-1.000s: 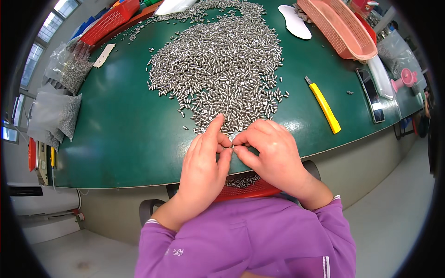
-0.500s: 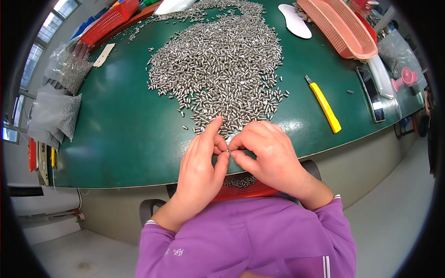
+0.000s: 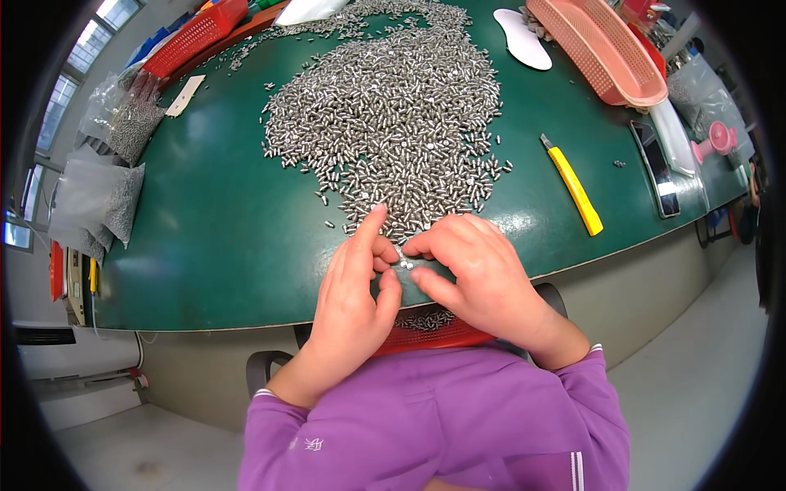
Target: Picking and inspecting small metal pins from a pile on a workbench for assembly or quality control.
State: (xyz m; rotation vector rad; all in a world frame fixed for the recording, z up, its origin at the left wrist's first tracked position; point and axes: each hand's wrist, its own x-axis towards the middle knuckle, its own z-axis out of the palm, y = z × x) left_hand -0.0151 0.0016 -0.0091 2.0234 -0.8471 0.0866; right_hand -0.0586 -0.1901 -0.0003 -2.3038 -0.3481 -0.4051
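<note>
A wide heap of small silvery metal pins [image 3: 393, 114] covers the middle of the green table [image 3: 196, 237]. At the heap's near tip, a few loose metal pieces [image 3: 406, 264] lie on the table between my fingertips. My left hand [image 3: 352, 286] is beside them, its thumb and fingers apart and its index finger reaching toward the heap. Opposite it, my right hand [image 3: 475, 266] has a gap between thumb and index finger, with no piece visible in the grip. Below the table edge, a red basket [image 3: 434, 336] holding more pins sits partly hidden under my hands.
To the right lie a yellow utility knife [image 3: 575, 192] with its blade out and a phone [image 3: 655, 169]. A pink basket [image 3: 602, 51] and a white insole-shaped piece [image 3: 522, 38] are at the far right. Filled plastic bags [image 3: 98, 200] stand along the left edge.
My fingertips were pinched together at the near edge of the heap. Now both hands have parted slightly, and small metal pieces show on the table between them.
</note>
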